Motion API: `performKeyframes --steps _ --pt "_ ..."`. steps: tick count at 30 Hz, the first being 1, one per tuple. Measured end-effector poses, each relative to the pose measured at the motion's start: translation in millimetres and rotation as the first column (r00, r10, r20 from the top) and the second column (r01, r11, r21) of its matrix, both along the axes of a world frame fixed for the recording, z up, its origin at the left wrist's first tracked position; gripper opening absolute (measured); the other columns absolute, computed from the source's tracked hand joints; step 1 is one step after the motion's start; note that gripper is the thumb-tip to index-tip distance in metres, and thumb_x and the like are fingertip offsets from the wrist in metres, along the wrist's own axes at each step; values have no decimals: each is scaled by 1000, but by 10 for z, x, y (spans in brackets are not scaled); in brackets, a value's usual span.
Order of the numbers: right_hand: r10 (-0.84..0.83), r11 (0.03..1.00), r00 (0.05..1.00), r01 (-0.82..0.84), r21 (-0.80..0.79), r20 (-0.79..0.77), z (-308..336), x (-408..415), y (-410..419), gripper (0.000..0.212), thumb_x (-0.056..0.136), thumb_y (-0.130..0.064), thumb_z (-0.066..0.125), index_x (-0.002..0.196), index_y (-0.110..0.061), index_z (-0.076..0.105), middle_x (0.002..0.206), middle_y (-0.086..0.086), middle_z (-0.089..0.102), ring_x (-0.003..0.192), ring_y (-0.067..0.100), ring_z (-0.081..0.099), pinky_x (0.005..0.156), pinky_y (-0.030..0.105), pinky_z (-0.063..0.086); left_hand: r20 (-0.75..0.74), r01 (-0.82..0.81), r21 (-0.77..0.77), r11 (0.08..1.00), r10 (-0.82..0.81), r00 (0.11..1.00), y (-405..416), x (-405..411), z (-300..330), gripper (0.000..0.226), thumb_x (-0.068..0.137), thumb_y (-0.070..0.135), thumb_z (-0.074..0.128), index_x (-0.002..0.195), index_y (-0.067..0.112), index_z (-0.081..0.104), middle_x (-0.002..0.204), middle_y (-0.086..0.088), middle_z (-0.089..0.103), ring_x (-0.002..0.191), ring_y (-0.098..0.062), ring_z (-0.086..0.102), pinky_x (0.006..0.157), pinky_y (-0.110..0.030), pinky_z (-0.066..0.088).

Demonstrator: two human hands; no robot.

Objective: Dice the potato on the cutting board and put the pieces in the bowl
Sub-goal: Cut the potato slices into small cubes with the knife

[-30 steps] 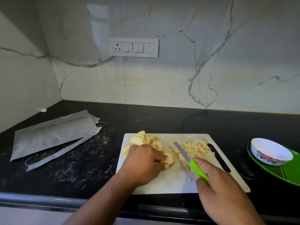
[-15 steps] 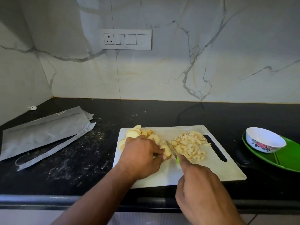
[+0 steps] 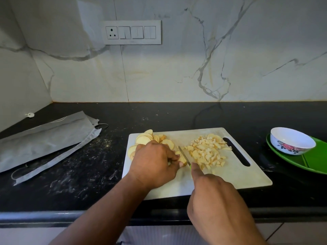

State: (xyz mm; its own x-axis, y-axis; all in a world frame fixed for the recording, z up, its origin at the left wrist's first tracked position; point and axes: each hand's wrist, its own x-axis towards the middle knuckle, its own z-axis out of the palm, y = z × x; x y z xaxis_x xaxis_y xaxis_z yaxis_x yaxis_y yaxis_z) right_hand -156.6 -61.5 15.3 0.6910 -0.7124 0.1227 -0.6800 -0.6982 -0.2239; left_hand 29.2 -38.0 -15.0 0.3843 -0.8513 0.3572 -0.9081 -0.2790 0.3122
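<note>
White plastic, worn and faintly scored, makes up the cutting board [image 3: 230, 174], which lies on a black speckled countertop [image 3: 79, 174] with its slotted handle toward the right. Near the board's left edge sits a loose stack of round potato slices [image 3: 143, 139], partly hidden under the left hand [image 3: 154, 165]; that hand's fingers are curled down over a few slices [image 3: 182, 159], pinning them against the board. Just right of those fingertips stands the thin blade of a knife [image 3: 184, 155] — its green handle shows only as a sliver at the base of the right forefinger. The right hand [image 3: 217, 202] grips the handle, forefinger stretched along the spine and the other fingers wrapped below. Right of the blade, a heap of diced potato [image 3: 207, 152] spreads across the middle of the board, touching nothing else. Well apart on the far right, a white bowl [image 3: 292, 144] with a red flower print sits on a green plate [image 3: 315, 160] — the bowl's inside looks bare. Left of the board lies a folded grey cloth bag [image 3: 44, 138], and a white switch panel [image 3: 131, 32] is set in the marble wall.
</note>
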Motion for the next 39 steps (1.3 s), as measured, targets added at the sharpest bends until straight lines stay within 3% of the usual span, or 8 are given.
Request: performKeyframes --steps 5,10,14,20,25,31,35,39 --pt "-1 996 999 -2 -85 -43 -27 6 29 72 93 -22 47 156 -22 13 74 -8 44 67 11 49 58 24 43 -19 -4 -21 1000 4 1000 -37 44 -40 34 85 62 65 108 43 79 110 29 73 112 0 64 104 -43 49" --pt "24 984 1000 -24 -174 -4 -73 -29 34 68 93 -22 48 155 -16 20 84 -4 55 71 14 49 61 26 40 -18 -33 -26 999 32 999 -62 54 -57 27 86 61 69 104 43 80 108 27 74 110 -2 65 102 -41 51" --pt "41 981 999 -40 -191 0 -77 -45 34 69 92 -20 50 154 -15 22 75 -4 42 67 16 45 59 29 39 -71 -55 -34 998 53 996 -68 40 -68 24 85 60 72 99 43 81 102 25 76 107 -6 66 100 -42 52" --pt "40 987 999 -35 -157 26 -79 -8 4 66 89 -21 54 151 -18 30 80 -3 45 70 17 45 61 30 40 -99 -80 -35 996 76 992 -57 -7 -39 18 87 53 75 97 41 82 100 24 76 105 -6 67 98 -39 54" --pt "43 991 999 -42 -128 5 -45 -116 -13 70 89 -24 58 151 -25 28 91 -1 55 76 17 46 66 30 42 -101 -95 -2 996 94 990 -42 -63 13 21 89 54 73 100 39 82 101 23 76 100 -4 66 94 -37 56" --pt "71 995 998 -70 -74 3 -66 -352 140 74 91 -26 57 154 -28 20 86 -5 51 79 15 55 68 30 50 -106 -84 10 996 85 991 -26 -103 34 25 89 58 72 102 38 82 103 24 76 98 -3 65 91 -36 57" --pt "76 991 997 -73 -108 24 -126 -597 308 73 96 -29 49 156 -31 7 76 -9 49 65 8 51 56 24 41 -134 -78 5 997 78 988 -14 -97 40 23 89 56 73 101 39 81 103 24 75 99 -3 65 93 -37 57" --pt "30 992 993 -16 -125 115 -78 -585 281 68 98 -37 42 156 -32 6 71 -9 49 58 5 47 49 21 33 -248 -80 -12 997 74 966 -8 -37 7 20 82 57 80 94 40 82 95 25 75 93 -2 66 89 -35 59"
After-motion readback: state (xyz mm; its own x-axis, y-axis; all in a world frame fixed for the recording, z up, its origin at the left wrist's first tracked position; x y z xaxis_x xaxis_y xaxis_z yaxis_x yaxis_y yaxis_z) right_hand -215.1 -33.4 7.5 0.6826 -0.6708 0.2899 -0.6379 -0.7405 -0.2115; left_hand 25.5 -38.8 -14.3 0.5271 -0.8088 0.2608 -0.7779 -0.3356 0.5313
